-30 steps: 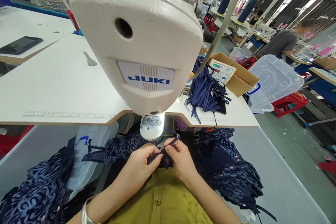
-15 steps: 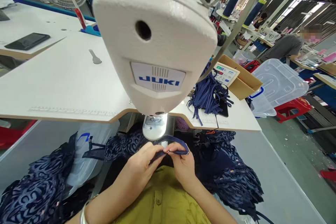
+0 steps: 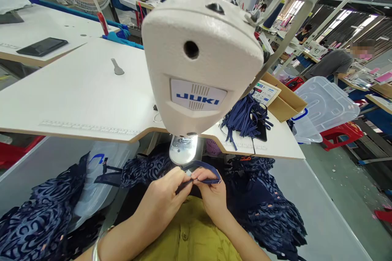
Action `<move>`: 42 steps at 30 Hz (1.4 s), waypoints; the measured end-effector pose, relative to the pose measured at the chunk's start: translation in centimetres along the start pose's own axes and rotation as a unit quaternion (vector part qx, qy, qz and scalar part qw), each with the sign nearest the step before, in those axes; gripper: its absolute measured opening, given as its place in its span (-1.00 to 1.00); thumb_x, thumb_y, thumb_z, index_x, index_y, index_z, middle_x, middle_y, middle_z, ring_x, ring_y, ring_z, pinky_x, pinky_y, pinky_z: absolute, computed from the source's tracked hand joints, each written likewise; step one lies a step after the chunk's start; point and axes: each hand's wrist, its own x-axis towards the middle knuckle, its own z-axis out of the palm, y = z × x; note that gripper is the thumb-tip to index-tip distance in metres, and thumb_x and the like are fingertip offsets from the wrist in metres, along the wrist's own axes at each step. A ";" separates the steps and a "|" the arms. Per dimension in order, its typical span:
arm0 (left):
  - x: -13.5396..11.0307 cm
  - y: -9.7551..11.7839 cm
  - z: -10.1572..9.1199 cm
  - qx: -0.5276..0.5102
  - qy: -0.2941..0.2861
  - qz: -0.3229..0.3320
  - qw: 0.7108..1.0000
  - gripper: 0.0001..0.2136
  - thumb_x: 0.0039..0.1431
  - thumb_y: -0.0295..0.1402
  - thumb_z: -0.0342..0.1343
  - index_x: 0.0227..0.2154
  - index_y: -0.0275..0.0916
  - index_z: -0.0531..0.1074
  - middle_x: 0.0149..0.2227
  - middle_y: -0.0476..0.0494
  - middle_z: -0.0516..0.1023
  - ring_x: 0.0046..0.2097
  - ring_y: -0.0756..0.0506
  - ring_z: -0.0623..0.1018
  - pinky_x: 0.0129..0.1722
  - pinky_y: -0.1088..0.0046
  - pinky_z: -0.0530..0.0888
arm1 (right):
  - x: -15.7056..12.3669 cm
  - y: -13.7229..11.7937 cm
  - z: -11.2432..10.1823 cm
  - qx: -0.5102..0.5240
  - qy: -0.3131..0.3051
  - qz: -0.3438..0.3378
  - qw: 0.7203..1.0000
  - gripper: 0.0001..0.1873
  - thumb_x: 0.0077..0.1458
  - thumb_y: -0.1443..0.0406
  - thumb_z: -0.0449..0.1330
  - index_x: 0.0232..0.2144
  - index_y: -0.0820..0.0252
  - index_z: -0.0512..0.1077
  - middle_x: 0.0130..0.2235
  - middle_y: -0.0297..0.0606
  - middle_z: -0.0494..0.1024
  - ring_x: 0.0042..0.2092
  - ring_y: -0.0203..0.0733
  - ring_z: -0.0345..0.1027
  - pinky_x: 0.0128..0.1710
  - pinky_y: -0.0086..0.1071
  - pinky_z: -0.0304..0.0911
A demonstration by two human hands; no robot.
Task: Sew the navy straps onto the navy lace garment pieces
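Both hands meet just below the sewing machine's lit bed plate (image 3: 183,153), pinching a navy strap (image 3: 211,168) that loops between them. My left hand (image 3: 170,187) closes thumb and fingers on one part of it. My right hand (image 3: 211,187) pinches another part, where a tiny shiny fitting shows at the fingertips. The strap's far side curves in front of the machine. A small pale piece shows between the hands; I cannot make out what it is. Above stands the white JUKI sewing machine head (image 3: 202,57).
Patterned navy bra pieces pile up at the left (image 3: 45,212) and right (image 3: 272,208). Navy straps (image 3: 245,116) lie on the white table (image 3: 92,94) by a cardboard box (image 3: 284,100). A grey flat tool (image 3: 116,67) and a phone (image 3: 43,46) lie leftward. A person works far right.
The camera view has shifted, so the machine head appears further right and slightly lower. Both hands still pinch the strap, with only slight finger movement.
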 end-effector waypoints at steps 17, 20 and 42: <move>-0.2 0.6 -1.5 0.193 0.139 0.237 0.942 -0.85 0.32 -0.45 -0.12 -0.19 -0.27 0.35 -0.48 0.02 0.38 -0.49 0.02 0.39 -0.48 0.53 0.33 | 0.3 -0.5 0.8 0.043 0.002 -0.052 0.998 -0.84 -0.02 0.39 0.36 -0.46 0.01 0.49 -0.40 -0.39 0.57 -0.31 -0.22 0.43 -0.20 -0.29 0.34; -0.2 0.4 -1.4 0.188 0.131 0.226 0.947 -0.85 0.31 -0.45 -0.11 -0.20 -0.27 0.37 -0.48 0.02 0.38 -0.48 0.02 0.39 -0.48 0.53 0.33 | 0.3 -0.6 0.9 0.035 0.015 -0.040 0.998 -0.84 -0.07 0.36 0.39 -0.49 0.04 0.47 -0.42 -0.38 0.57 -0.34 -0.22 0.43 -0.25 -0.31 0.36; 3.1 -2.8 -4.1 0.222 0.125 0.310 0.916 -0.58 0.25 -0.51 -0.11 0.16 -0.15 0.23 0.02 -0.08 0.52 0.08 -0.04 0.45 0.15 0.38 0.29 | 6.4 -2.3 2.5 -0.137 -0.028 0.115 0.984 -0.71 0.07 0.27 0.22 -0.13 0.08 0.31 -0.35 -0.35 0.41 -0.37 -0.26 0.29 -0.36 -0.41 0.28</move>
